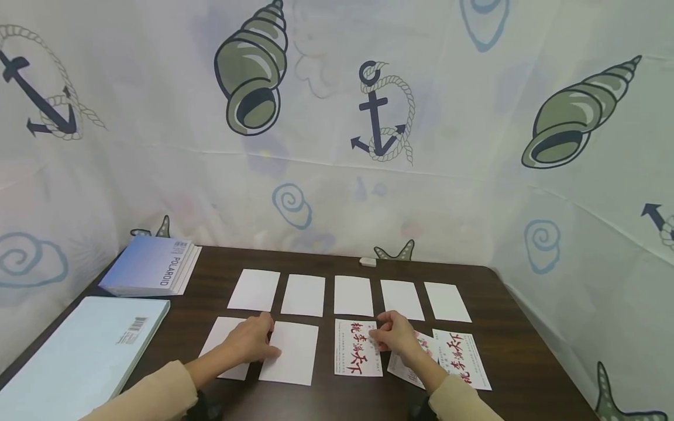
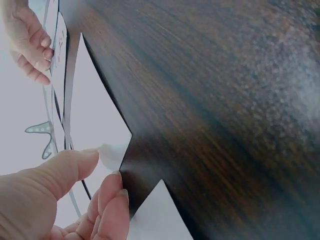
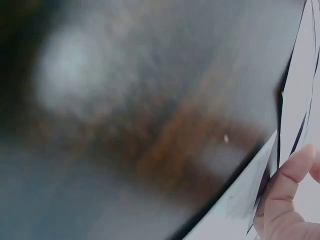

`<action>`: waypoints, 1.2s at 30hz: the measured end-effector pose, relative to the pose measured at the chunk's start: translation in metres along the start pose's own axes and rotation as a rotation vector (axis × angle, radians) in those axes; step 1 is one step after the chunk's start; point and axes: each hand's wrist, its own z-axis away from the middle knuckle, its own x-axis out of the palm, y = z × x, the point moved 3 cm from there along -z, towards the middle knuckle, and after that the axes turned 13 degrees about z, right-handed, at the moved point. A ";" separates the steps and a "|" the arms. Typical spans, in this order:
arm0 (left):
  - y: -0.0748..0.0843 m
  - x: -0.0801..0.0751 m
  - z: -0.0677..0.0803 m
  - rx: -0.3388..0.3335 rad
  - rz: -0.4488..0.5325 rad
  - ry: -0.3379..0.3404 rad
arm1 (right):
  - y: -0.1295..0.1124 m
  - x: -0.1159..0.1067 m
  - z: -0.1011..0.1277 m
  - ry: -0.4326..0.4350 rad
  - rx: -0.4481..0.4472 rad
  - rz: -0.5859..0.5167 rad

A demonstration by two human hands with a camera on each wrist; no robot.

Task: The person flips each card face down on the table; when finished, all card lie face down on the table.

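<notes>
Printed card [image 1: 357,347] under right hand [image 1: 396,336], long axis toward the person.

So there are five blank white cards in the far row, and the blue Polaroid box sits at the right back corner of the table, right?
Not quite. The five blank white cards do form the far row, but the blue Polaroid box sits at the left back corner of the table, not the right. The head view shows it, just behind the large pale blue box.
</notes>
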 end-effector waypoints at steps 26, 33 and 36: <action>0.048 0.038 -0.042 -0.012 0.608 -0.132 | -0.004 0.000 0.001 -0.022 -0.103 0.075; 0.055 0.055 -0.051 -0.031 0.652 -0.135 | 0.003 -0.005 -0.003 -0.067 -0.130 -0.062; 0.057 0.058 -0.052 -0.032 0.655 -0.143 | 0.005 -0.006 -0.004 -0.095 -0.140 -0.114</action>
